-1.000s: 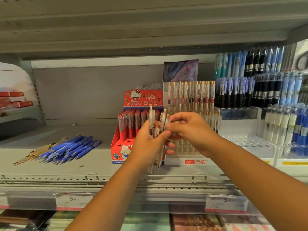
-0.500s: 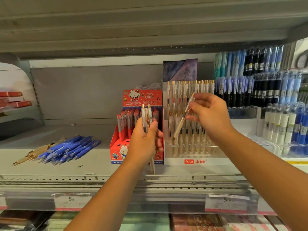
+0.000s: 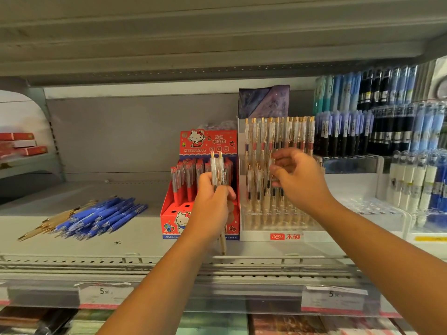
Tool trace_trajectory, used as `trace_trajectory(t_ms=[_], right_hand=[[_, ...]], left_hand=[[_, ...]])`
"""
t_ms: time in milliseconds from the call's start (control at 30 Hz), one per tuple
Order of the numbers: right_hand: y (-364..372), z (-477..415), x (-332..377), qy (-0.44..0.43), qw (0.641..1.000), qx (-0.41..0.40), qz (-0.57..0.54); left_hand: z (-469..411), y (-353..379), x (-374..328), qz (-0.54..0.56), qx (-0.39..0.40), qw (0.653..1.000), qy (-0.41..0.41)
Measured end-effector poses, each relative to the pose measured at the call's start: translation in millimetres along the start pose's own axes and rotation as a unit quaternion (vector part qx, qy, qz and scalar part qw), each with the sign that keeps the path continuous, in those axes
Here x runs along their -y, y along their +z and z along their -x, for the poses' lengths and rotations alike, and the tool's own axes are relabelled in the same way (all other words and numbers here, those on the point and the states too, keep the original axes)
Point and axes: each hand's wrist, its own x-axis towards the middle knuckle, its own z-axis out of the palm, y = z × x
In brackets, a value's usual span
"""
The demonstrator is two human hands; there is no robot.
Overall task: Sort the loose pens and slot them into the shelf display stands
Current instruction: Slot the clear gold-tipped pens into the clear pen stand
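The left hand (image 3: 212, 201) grips a few clear pens (image 3: 217, 170) upright, fingers curled round them, in front of the red stand (image 3: 174, 213); the right hand (image 3: 300, 180) is at the clear stand (image 3: 278, 228) among its slotted pens, fingers curled, but whether they pinch one I cannot tell; loose blue pens (image 3: 104, 216) and gold pens (image 3: 55, 221) lie on the shelf (image 3: 145, 243), well left.

1. A bundle of clear pens (image 3: 217, 170) is gripped upright in the left hand (image 3: 212, 204), in front of the red Hello Kitty box (image 3: 208, 143).
2. The right hand (image 3: 300, 180) is held, fingers curled, against the clear display stand (image 3: 278, 223); whether a pen is pinched is lost to blur.
3. Loose blue pens (image 3: 104, 217) are seen lying on the shelf (image 3: 135, 240), well left of the box.
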Motion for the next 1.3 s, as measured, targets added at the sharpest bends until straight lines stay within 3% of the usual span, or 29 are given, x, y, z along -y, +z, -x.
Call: trace_trajectory(t_ms=[133, 367, 600, 800, 967, 1300], right_hand=[[4, 5, -9, -0.003, 0.997, 0.043, 0.06], [2, 5, -11, -0.008, 0.994, 0.037, 0.099], [-5, 13, 1, -0.106, 0.961, 0.015, 0.255], [5, 19, 25, -0.077, 0.993, 0.043, 0.08], [13, 23, 44, -0.009, 0.993, 0.094, -0.066], [6, 22, 42, 0.031, 0.986, 0.059, -0.154]], left_hand=[[3, 3, 0, -0.043, 0.004, 0.999, 0.033], [5, 5, -2, -0.002, 0.03, 0.998, 0.054], [7, 6, -3, 0.01, 0.053, 0.997, 0.052], [9, 6, -3, 0.015, 0.071, 0.996, 0.051], [10, 7, -2, 0.006, 0.094, 0.994, 0.059], [8, 5, 0, 0.017, 0.1, 0.993, 0.056]])
